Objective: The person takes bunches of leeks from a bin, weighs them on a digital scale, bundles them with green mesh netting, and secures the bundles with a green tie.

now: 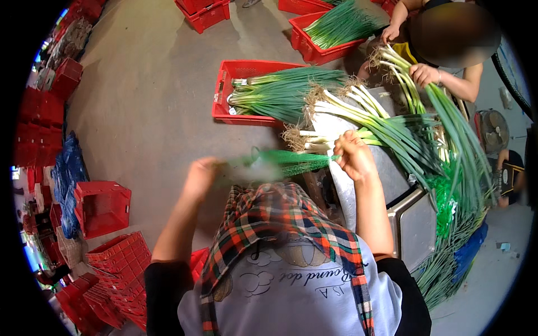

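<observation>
A green mesh net (300, 162) is stretched between my hands in front of my chest. My right hand (355, 157) is closed on its right end, just beside the white root ends of spring onions on the table. At the other end my left hand (203, 175) is closed on the net, its fingers smeared by motion. A pale blurred patch (258, 169) lies along the net near that hand; I cannot make out what it is. Bunches of spring onions (358, 115) with hairy roots lie across the table (388, 168), right and ahead of my right hand.
Red crates of spring onions, one near (224, 106) and one farther (302, 45), stand beyond the table. A co-worker's hands (426, 74) hold spring onions at far right. A metal-topped box (417, 224) and green netting (446, 207) sit at right; empty red crates (103, 210) stand left.
</observation>
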{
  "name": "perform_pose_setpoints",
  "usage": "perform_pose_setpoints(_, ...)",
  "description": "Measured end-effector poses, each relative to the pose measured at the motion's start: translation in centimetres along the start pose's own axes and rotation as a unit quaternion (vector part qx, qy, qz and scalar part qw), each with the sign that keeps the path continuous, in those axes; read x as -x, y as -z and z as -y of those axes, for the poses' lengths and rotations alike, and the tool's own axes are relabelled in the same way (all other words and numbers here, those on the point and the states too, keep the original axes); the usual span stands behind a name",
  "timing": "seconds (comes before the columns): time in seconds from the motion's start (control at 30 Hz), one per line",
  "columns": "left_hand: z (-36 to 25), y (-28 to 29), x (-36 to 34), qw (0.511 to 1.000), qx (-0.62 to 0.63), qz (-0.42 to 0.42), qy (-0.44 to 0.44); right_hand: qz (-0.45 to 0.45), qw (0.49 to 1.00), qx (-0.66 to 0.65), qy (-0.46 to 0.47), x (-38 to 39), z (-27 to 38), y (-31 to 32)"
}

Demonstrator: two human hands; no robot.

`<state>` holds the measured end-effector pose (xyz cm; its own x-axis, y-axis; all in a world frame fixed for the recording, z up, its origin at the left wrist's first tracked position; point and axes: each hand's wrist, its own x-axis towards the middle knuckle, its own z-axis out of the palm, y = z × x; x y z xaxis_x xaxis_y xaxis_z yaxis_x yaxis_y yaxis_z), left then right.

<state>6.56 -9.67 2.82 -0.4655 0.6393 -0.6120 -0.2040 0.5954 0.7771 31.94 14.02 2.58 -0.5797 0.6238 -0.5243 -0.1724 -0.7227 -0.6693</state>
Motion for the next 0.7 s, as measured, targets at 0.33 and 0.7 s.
perform_pose_setpoints(0.33,-3.4,0.9,-1.8,0.745,0.518,0.419,-0.031,0.202,0.825,0.528,0.002,4.0,0.9,0.8)
perform_pose_setpoints(0.7,-1.7,-2.1,-5.7,0.940,0.306,0.138,-0.063,0.340,0.871,-0.314,-0.167,0.0,-3.0,-3.0)
